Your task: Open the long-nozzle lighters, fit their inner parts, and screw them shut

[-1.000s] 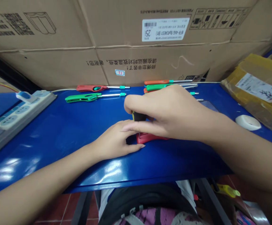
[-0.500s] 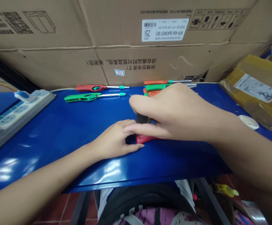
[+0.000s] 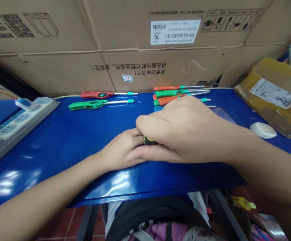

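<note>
My right hand (image 3: 183, 134) is closed from above around the black-and-yellow handle of a screwdriver (image 3: 150, 141); its lower end is out of sight. Against its fingers, my left hand (image 3: 121, 150) is closed low over the blue table, on a red lighter. That lighter is now almost wholly covered by both hands. Behind them lie a red gas lighter (image 3: 95, 95) and a green gas lighter (image 3: 87, 105), side by side. Beyond my right hand is a pile of several lighters, with an orange lighter (image 3: 166, 88) and a green lighter (image 3: 169, 93) on view.
A large cardboard box (image 3: 67, 72) walls off the back of the blue table (image 3: 85, 134). On the left runs a white power strip (image 3: 22, 120) with a plug in it. To the right are a white rounded object (image 3: 263, 130) and a yellow-taped carton (image 3: 273, 90).
My right hand has come down and turned on the screwdriver, covering the red lighter that showed beneath it. My left hand has stayed nearly in place. Some of the pile behind is now uncovered.
</note>
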A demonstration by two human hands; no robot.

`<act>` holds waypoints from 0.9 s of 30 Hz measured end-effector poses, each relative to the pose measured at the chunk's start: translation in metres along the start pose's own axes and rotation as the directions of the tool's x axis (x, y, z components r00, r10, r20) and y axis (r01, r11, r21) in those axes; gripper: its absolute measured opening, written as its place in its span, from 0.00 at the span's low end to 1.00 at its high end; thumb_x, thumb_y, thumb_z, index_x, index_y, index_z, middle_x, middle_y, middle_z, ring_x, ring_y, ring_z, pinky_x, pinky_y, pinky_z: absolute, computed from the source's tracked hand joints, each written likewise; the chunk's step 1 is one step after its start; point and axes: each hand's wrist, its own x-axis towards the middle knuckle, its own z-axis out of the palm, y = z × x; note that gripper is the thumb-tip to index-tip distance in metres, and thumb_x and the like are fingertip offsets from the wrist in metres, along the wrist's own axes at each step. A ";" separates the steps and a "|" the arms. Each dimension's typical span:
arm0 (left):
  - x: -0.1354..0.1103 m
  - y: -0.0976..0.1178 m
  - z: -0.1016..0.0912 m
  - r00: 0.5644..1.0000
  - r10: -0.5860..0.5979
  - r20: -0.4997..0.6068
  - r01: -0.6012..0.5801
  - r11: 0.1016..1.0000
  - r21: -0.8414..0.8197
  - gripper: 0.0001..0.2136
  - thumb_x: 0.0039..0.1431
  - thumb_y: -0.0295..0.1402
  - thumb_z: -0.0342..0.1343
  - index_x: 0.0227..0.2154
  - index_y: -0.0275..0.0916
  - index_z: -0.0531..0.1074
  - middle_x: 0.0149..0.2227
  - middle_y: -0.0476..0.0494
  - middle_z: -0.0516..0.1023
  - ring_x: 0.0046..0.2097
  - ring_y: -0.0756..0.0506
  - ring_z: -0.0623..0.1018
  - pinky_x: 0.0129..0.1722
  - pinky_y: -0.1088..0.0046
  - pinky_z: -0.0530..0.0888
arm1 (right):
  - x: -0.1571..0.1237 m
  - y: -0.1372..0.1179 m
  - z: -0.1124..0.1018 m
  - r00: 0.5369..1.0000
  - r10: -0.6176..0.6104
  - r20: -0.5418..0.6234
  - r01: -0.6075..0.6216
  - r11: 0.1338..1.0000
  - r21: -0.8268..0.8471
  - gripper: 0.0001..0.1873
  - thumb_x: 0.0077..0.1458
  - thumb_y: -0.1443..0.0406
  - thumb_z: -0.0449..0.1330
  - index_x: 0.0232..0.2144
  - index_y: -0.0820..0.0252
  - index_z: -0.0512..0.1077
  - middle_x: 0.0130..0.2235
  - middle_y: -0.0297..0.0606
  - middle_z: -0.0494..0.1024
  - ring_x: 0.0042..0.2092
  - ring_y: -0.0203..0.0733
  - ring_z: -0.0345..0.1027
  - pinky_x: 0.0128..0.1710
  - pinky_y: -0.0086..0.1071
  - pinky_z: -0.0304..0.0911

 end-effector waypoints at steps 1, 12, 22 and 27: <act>0.000 -0.001 0.000 1.000 0.012 0.009 -0.012 1.000 0.015 0.09 0.61 0.41 0.60 0.40 0.44 0.78 0.44 0.45 0.81 0.48 0.40 0.80 0.49 0.63 0.78 | -0.001 0.000 -0.002 1.000 0.000 0.000 0.000 0.999 0.034 0.21 0.71 0.56 0.44 0.38 0.62 0.71 0.27 0.35 0.72 0.25 0.36 0.58 0.28 0.33 0.43; -0.002 0.005 0.002 1.000 0.002 -0.002 -0.002 1.000 0.011 0.08 0.62 0.38 0.60 0.39 0.39 0.75 0.42 0.43 0.80 0.44 0.41 0.80 0.45 0.64 0.79 | 0.003 0.007 0.002 0.997 0.069 -0.040 -0.064 0.993 0.102 0.26 0.72 0.52 0.41 0.37 0.59 0.72 0.25 0.31 0.68 0.26 0.36 0.57 0.28 0.31 0.42; -0.003 -0.002 0.003 0.995 0.098 -0.006 -0.097 0.993 0.071 0.13 0.61 0.38 0.62 0.47 0.40 0.76 0.48 0.41 0.81 0.49 0.38 0.80 0.49 0.59 0.78 | 0.003 0.026 0.008 0.996 -0.080 -0.033 0.084 0.987 0.137 0.19 0.73 0.57 0.42 0.44 0.59 0.70 0.34 0.33 0.74 0.35 0.36 0.67 0.32 0.30 0.51; -0.003 -0.001 0.003 0.997 0.078 0.004 -0.078 0.995 0.065 0.15 0.62 0.38 0.62 0.49 0.40 0.76 0.52 0.39 0.79 0.53 0.37 0.79 0.53 0.58 0.77 | 0.002 0.025 0.010 0.993 -0.103 -0.053 0.111 0.981 0.162 0.21 0.74 0.59 0.38 0.43 0.60 0.70 0.37 0.36 0.75 0.39 0.38 0.69 0.34 0.31 0.54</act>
